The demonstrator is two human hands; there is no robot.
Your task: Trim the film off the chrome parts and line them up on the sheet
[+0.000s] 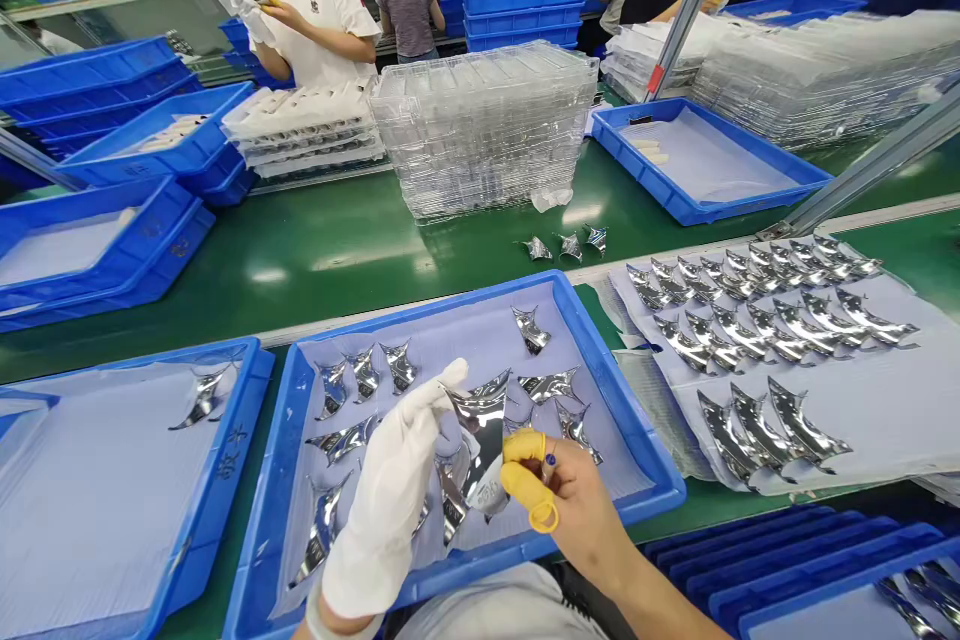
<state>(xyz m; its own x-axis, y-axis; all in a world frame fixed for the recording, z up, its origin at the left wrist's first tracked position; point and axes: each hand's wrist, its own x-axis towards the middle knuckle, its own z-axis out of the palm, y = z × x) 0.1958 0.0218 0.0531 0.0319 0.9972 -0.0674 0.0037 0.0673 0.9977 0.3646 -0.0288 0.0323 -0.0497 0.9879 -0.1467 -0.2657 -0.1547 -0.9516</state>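
Note:
My left hand [390, 500], in a white glove, pinches the top edge of a shiny chrome curved piece [480, 440] and holds it up over the middle blue tray [645, 440]. My right hand [570, 505], bare with yellow finger cots on thumb and forefinger, grips the same piece at its lower right. The fingers also hold a small thin tool that I cannot make out. Several more chrome pieces [547, 385] lie on white lining in that tray.
A blue tray [225, 480] at left holds one chrome piece [201, 398]. Rows of chrome pieces [757, 330] lie on a white sheet at right. Three loose pieces [568, 245] sit on the green belt. Clear plastic trays [487, 120] are stacked behind; other people work beyond.

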